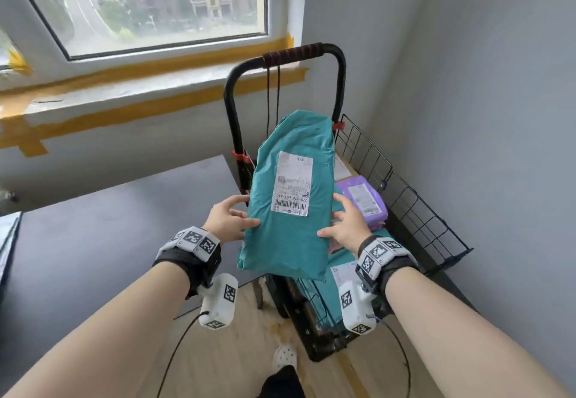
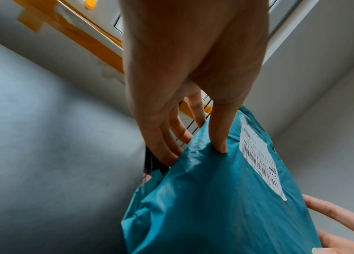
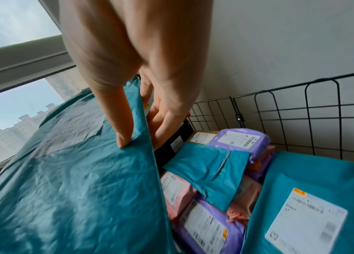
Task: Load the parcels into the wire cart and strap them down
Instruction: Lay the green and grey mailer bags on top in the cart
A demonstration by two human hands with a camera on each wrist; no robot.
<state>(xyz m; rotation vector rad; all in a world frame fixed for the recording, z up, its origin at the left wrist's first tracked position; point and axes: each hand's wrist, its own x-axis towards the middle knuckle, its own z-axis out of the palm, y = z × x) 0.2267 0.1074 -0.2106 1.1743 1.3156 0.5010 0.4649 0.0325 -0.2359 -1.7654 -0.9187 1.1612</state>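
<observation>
A long teal parcel with a white shipping label hangs in the air over the black wire cart. My left hand grips its left edge, thumb on top and fingers underneath. On the other side my right hand holds the right edge the same way, thumb pressed on the teal film. Inside the cart lie purple parcels, pink parcels, a small teal parcel and a large teal parcel. Black cords hang from the cart handle.
The cart stands in a corner, with a grey wall close on its right and a window sill with yellow tape behind it. A dark grey surface lies to the left. My white shoe is on the wooden floor below.
</observation>
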